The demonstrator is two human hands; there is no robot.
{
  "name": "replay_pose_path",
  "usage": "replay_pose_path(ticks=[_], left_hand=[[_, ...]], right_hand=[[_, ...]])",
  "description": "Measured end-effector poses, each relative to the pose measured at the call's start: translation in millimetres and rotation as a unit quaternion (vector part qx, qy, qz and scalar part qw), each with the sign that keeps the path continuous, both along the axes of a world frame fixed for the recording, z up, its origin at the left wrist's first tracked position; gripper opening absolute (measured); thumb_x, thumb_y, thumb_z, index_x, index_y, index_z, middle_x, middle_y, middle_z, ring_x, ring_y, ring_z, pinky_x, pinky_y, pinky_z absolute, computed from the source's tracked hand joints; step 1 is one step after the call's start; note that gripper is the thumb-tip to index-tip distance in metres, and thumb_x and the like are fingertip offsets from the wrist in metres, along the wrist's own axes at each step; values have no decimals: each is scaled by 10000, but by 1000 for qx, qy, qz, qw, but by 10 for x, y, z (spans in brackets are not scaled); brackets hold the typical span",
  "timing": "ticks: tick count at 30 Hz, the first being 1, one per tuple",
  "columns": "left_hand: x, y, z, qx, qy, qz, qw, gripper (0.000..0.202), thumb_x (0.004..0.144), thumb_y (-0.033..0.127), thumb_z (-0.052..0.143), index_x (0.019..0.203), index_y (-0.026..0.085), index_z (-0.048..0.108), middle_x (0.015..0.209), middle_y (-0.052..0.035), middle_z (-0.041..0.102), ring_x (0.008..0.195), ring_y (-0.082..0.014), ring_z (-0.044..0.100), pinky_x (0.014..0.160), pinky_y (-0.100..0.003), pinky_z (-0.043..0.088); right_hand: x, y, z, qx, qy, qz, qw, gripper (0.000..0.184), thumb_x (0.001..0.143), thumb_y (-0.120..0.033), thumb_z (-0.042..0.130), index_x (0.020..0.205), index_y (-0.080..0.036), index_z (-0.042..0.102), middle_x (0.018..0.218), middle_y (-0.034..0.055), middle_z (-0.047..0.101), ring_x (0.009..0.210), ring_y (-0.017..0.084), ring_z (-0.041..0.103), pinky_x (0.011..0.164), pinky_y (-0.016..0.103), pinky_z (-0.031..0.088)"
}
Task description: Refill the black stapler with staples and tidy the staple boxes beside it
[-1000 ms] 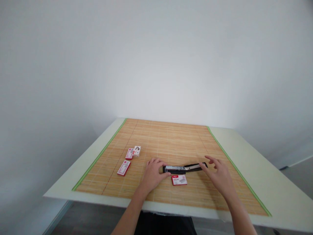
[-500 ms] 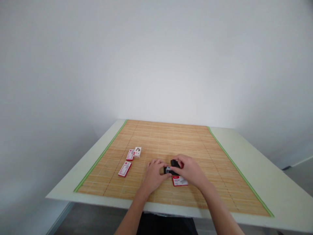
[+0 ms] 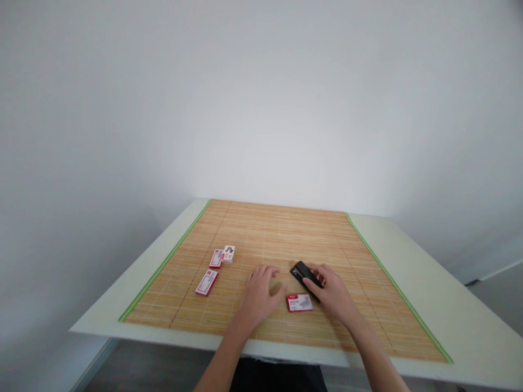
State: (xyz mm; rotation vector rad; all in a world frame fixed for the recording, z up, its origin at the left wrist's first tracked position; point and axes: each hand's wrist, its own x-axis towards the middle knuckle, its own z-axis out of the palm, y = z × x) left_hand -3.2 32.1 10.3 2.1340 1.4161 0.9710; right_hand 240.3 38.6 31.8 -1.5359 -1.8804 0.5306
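Note:
A black stapler (image 3: pixel 304 274), folded closed, is tilted above the bamboo mat (image 3: pixel 281 239) in my right hand (image 3: pixel 333 292), whose fingers wrap its near end. Just below it a small red-and-white staple box (image 3: pixel 299 302) lies flat on the mat. My left hand (image 3: pixel 259 294) rests on the mat to the left of the stapler, fingers spread and holding nothing.
Three more red-and-white staple boxes lie at the left of the mat: one long box (image 3: pixel 206 282), and a pair side by side (image 3: pixel 223 256). The mat has green edging and lies on a pale table (image 3: pixel 449 283) against a white wall.
The stapler lay unfolded flat between both hands; my right hand folded it closed and lifted it toward the right. My left hand let go and now rests on the mat.

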Motion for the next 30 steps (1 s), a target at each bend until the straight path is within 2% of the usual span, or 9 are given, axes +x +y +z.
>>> replay_pose_path(ticks=[5, 8, 11, 13, 15, 17, 21, 25, 30], left_hand=[[297, -252, 108, 1, 45, -116, 992, 576, 753, 347, 788, 1284, 309, 570, 1163, -30, 663, 1114, -278, 572, 996, -409, 396], [375, -316, 114, 1, 88, -117, 989, 550, 739, 312, 766, 1261, 322, 589, 1154, -29, 679, 1116, -291, 576, 994, -420, 392], [273, -285, 91, -19, 111, -23, 993, 444, 805, 324, 711, 1237, 306, 614, 1155, -51, 688, 1117, -302, 590, 992, -439, 387], [133, -245, 84, -39, 110, 16, 993, 455, 834, 418, 714, 1261, 298, 613, 1186, -62, 690, 1138, -312, 594, 1009, -452, 384], [-9, -215, 93, -60, 97, -3, 993, 648, 767, 539, 785, 1333, 296, 581, 1270, -63, 673, 1181, -319, 587, 1034, -449, 385], [-106, -201, 115, -76, 85, -47, 992, 809, 670, 571, 860, 1370, 302, 557, 1328, -52, 654, 1205, -315, 585, 1043, -426, 394], [-80, -194, 130, -78, 74, -82, 991, 702, 654, 521, 892, 1267, 314, 619, 1223, -27, 694, 1127, -296, 623, 984, -400, 425], [70, -185, 63, -50, 64, -76, 994, 643, 609, 542, 921, 1138, 292, 655, 1126, -37, 710, 1060, -315, 631, 924, -419, 434], [107, -186, -36, -37, 63, -68, 995, 642, 605, 555, 928, 1120, 289, 652, 1097, -47, 714, 1038, -329, 629, 910, -437, 424]], right_hand=[[27, -175, -295, -5, 68, -120, 990, 515, 888, -607, 629, 1172, -187, 725, 890, 74, 724, 750, 238, 624, 696, 343, 475], [-7, -269, -359, -16, 98, -143, 985, 544, 886, -656, 612, 1116, -180, 743, 843, 73, 728, 720, 240, 623, 664, 337, 462], [-10, -336, -348, -39, 100, -135, 985, 539, 898, -668, 590, 1057, -184, 768, 781, 62, 720, 691, 232, 618, 632, 327, 446], [-12, -374, -326, -55, 104, -115, 986, 538, 907, -664, 580, 1051, -185, 779, 767, 57, 719, 692, 229, 627, 629, 321, 448], [-36, -411, -305, -74, 124, -96, 985, 544, 917, -656, 569, 1091, -183, 774, 764, 50, 720, 669, 217, 632, 612, 312, 452], [-91, -445, -289, -100, 153, -81, 980, 554, 930, -647, 556, 1140, -175, 756, 758, 41, 714, 590, 188, 612, 555, 295, 441], [-260, -485, -277, -135, 201, -48, 969, 550, 937, -634, 558, 1180, -170, 727, 732, 15, 679, 451, 130, 527, 435, 260, 383], [-373, -482, -302, -141, 233, -29, 962, 544, 927, -636, 572, 1186, -182, 721, 697, -6, 637, 428, 127, 527, 395, 246, 382], [-366, -473, -334, -145, 250, -42, 956, 564, 896, -648, 602, 1198, -187, 722, 657, -27, 596, 398, 119, 498, 374, 243, 364]])
